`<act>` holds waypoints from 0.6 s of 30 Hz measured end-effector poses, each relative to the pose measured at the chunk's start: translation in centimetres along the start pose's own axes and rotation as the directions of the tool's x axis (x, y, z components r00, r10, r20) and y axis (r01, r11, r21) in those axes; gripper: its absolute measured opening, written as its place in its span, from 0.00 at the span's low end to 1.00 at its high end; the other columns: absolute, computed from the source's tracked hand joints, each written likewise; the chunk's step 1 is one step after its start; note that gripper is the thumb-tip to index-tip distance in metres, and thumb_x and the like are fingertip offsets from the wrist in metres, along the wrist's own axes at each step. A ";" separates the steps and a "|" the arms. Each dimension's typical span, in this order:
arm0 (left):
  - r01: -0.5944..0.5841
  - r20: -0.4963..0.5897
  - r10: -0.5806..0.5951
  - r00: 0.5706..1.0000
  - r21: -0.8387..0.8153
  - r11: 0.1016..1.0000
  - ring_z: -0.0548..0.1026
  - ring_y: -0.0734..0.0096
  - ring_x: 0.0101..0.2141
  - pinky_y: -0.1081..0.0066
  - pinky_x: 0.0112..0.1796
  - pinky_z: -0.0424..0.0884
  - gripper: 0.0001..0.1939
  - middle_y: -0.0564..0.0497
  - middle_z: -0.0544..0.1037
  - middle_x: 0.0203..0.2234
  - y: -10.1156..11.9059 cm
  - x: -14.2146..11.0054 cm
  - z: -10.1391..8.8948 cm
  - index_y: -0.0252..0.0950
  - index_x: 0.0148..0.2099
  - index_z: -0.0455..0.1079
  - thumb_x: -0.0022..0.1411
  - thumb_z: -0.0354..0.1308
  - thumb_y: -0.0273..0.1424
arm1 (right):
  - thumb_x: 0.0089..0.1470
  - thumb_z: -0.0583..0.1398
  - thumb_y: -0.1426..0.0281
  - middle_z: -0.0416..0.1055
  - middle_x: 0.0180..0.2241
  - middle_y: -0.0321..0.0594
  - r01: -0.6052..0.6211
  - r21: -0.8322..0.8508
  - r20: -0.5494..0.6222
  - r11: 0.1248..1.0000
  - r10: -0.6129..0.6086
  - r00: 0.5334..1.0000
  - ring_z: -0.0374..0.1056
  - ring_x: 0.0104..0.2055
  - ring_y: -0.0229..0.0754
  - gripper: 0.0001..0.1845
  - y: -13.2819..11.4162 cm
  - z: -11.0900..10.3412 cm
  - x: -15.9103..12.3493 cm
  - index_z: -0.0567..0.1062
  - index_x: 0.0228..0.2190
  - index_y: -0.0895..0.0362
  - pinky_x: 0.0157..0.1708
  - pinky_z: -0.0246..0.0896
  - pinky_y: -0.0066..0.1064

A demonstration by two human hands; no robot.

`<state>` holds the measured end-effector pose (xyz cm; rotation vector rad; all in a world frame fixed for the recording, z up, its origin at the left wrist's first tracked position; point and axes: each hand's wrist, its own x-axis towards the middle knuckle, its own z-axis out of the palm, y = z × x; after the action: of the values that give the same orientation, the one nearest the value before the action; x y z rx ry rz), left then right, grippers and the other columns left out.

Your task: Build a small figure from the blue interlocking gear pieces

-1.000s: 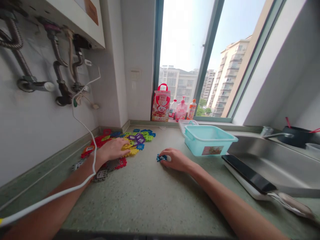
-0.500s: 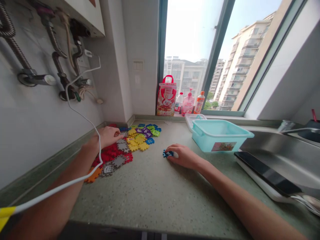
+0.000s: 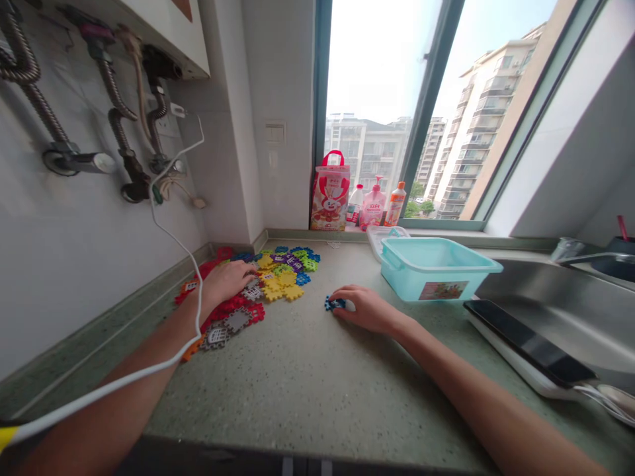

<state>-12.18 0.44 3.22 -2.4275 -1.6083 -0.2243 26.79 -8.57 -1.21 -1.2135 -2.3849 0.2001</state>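
My right hand (image 3: 366, 309) is closed on a small dark blue interlocking puzzle tile (image 3: 333, 303) with notched edges, low at the counter. Over on the left, my left hand (image 3: 229, 280) reaches onto a heap of similar tiles, its fingers spread and resting on them, with no tile visibly gripped. Around that hand lie red tiles (image 3: 229, 307), grey tiles (image 3: 238, 320) and yellow tiles (image 3: 285, 285). Purple tiles (image 3: 292, 262), green tiles (image 3: 310, 264) and blue tiles (image 3: 303, 279) sit at the heap's far right side. My left palm hides part of the heap.
A turquoise plastic tub (image 3: 436, 264) stands right of my right hand, its lid (image 3: 381, 241) behind it. A phone (image 3: 530, 340) lies by the steel sink (image 3: 536, 291). A white cable (image 3: 163, 357) hangs across my left forearm. Several bottles (image 3: 373, 206) line the windowsill.
My left hand has moved to the right across the heap, its fingers stretching out further, and some yellow tiles have shifted slightly right. My right hand stays nearly still with the blue tile.
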 end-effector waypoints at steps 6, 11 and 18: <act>-0.271 -0.217 0.260 0.941 -0.020 0.962 0.72 0.56 0.58 0.59 0.59 0.67 0.21 0.44 0.76 0.59 5.4 -0.1 0.7 0.41 0.62 0.74 0.75 0.48 0.39 | 0.59 0.66 0.65 0.81 0.49 0.41 -0.054 -0.027 -0.038 0.998 0.053 0.998 0.76 0.51 0.49 0.15 0.5 0.1 0.3 0.83 0.48 0.50 0.55 0.69 0.39; -0.442 -0.125 0.430 0.894 -0.089 0.893 0.70 0.53 0.62 0.58 0.59 0.65 0.32 0.43 0.73 0.63 10.5 -0.9 1.7 0.42 0.70 0.65 0.73 0.50 0.53 | 0.60 0.66 0.64 0.81 0.49 0.42 -0.023 -0.020 -0.051 1.000 0.022 0.998 0.75 0.52 0.50 0.15 0.9 0.5 0.5 0.83 0.48 0.49 0.56 0.68 0.41; -0.230 -0.239 0.230 0.943 0.028 0.973 0.76 0.47 0.50 0.49 0.56 0.65 0.27 0.38 0.80 0.47 9.9 -1.1 2.3 0.37 0.59 0.76 0.70 0.55 0.52 | 0.59 0.67 0.65 0.81 0.48 0.41 -0.002 0.019 -0.043 1.000 0.003 0.999 0.75 0.52 0.49 0.14 0.9 0.2 0.6 0.84 0.48 0.49 0.56 0.68 0.38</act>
<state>-3.48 -3.61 -0.21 -2.4507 -1.2115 -0.4577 27.07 -7.55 -1.55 -1.2002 -2.3396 0.1943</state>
